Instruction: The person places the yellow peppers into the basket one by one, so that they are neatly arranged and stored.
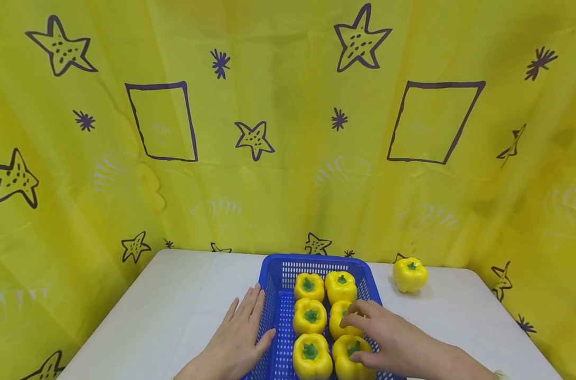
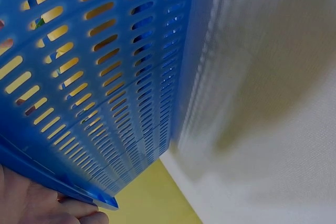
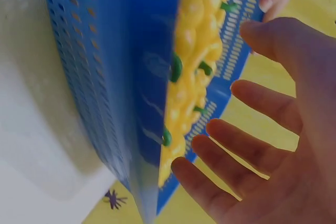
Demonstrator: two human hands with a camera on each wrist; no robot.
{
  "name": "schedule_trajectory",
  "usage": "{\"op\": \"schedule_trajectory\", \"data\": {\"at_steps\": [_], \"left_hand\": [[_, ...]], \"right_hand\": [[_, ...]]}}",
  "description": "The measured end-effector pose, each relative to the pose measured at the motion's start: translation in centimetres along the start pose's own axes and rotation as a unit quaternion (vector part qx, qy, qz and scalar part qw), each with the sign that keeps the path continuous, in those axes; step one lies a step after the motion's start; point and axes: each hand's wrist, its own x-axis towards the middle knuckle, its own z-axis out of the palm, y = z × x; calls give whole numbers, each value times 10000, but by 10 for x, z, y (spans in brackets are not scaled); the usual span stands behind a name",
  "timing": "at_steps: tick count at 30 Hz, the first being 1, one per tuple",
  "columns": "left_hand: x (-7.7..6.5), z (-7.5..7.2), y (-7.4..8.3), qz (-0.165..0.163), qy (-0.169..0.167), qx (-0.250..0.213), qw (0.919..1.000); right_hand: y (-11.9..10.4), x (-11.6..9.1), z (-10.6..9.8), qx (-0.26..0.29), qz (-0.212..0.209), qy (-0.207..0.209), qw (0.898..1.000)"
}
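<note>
A blue plastic basket (image 1: 370, 282) holds several yellow bell peppers (image 1: 309, 316) with green stems, lined up in two columns along its middle and right side. My left hand (image 1: 240, 332) rests along the basket's left rim, fingers straight and thumb spread toward the inside. In the left wrist view, its fingertips lie at the rim beside the slotted wall (image 2: 121, 87). Over the right column hovers my right hand (image 1: 387, 335), its fingers spread and loosely bent with nothing between them. It partly hides the middle and front peppers there. The right wrist view shows its fingertips apart from the stems.
One more yellow bell pepper (image 1: 410, 275) stands on the white table (image 1: 183, 295), beyond the basket's right back corner. A yellow curtain (image 1: 288, 200) with starfish drawings hangs close behind the table and along both sides.
</note>
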Motion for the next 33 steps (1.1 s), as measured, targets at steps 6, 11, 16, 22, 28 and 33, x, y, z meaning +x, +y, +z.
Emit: {"op": "schedule_trajectory", "data": {"at_steps": [6,11,16,22,28,33], "left_hand": [[0,0,0,-18,-12,-12,10000],[0,0,1,-27,-19,0,10000],[-1,0,1,-31,-11,14,10000],[-1,0,-1,-21,22,5,10000],[-2,1,-1,-3,48,-20,10000],[-1,1,-1,-15,20,-23,10000]], "right_hand": [[6,0,-10,-272,146,617,9976],[12,-2,-17,-476,368,1052,9926],[19,-3,-21,-357,662,1199,9899],[30,-4,-23,-498,1201,1500,9801],[44,-9,-22,-577,1500,1686,9725],[57,-14,-22,-673,1672,1800,9670]]}}
